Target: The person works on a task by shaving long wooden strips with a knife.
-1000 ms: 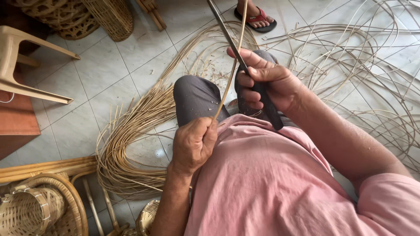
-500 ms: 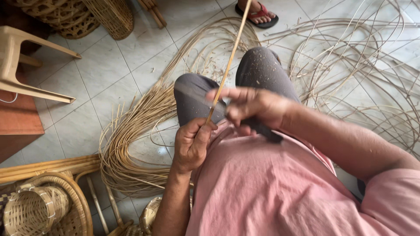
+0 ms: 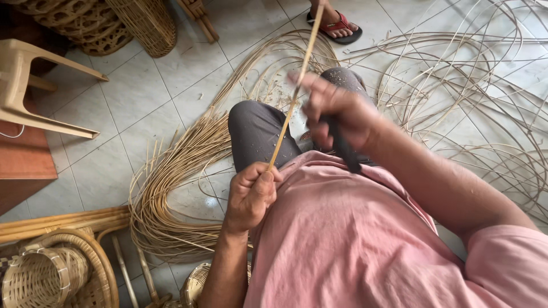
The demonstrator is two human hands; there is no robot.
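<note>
The head camera looks down on a pale grey tiled floor (image 3: pixel 142 108) where a person in a pink shirt (image 3: pixel 354 239) and dark grey trousers (image 3: pixel 257 131) sits, knees forward. Wide loose loops of thin pale cane strips (image 3: pixel 468 97) spread over the floor to the person's right, well apart from a thick curved bundle of tan cane strips (image 3: pixel 165 188) lying just beside the left knee. A beige plastic chair (image 3: pixel 34 85) stands at the far left; woven cane baskets (image 3: pixel 91 28) sit at the top left, and another small woven cane basket (image 3: pixel 40 279) at the lower left. Someone else's foot in a red sandal (image 3: pixel 337 25) shows at the top edge. The left hand (image 3: pixel 251 194) is clenched around the lower end of a long thin tan cane strip (image 3: pixel 297 85), which rises tilted up and away between the knees. The right hand (image 3: pixel 337 111), blurred, is closed on a dark handled tool, probably a knife (image 3: pixel 342 148), held against the strip; its blade cannot be made out. As a judgement, the tool could slip along the smooth strip toward the left hand's fingers, or bite too deep and snap the strip. No packages, labels or signs are visible.
</note>
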